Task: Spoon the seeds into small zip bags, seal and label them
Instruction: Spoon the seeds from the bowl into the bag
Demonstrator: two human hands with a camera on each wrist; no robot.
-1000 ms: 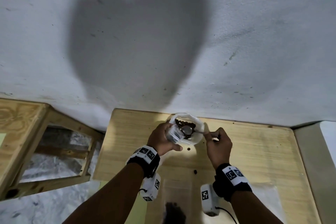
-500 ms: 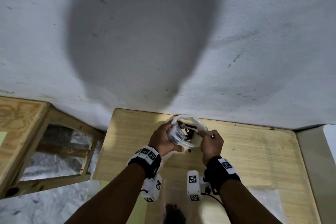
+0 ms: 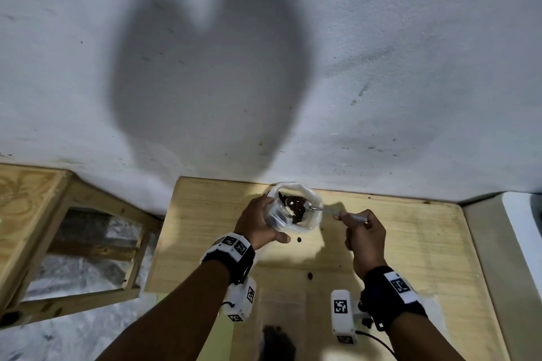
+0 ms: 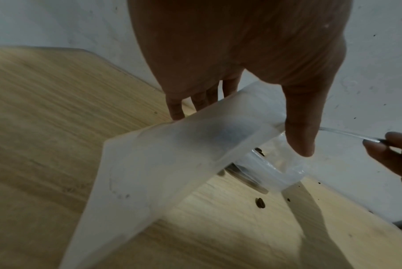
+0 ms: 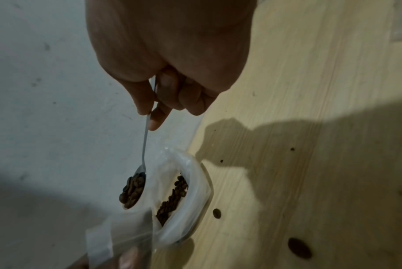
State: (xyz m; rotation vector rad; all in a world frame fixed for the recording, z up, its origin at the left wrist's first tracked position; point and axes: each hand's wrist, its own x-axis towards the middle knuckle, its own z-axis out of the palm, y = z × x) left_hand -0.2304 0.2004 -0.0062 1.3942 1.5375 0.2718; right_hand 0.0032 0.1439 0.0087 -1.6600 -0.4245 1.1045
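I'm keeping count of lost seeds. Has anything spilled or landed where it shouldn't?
Yes. A few dark seeds lie loose on the wooden table, near the open bag of seeds and closer to the person, instead of in a bag.

Dark brown seeds (image 5: 133, 189) are filling a silver spoon (image 5: 144, 145); a frosted translucent zip bag (image 4: 172, 163) is showing over the pale, straight-grained wooden table (image 3: 410, 243), beneath a mottled white wall (image 3: 381, 53).

My arms are bare; on each wrist I wear a black band (image 3: 231, 261) with a white tag of square black codes; below hangs a white camera box (image 3: 342, 315), coded too; a black cable trails toward 5 o'clock.
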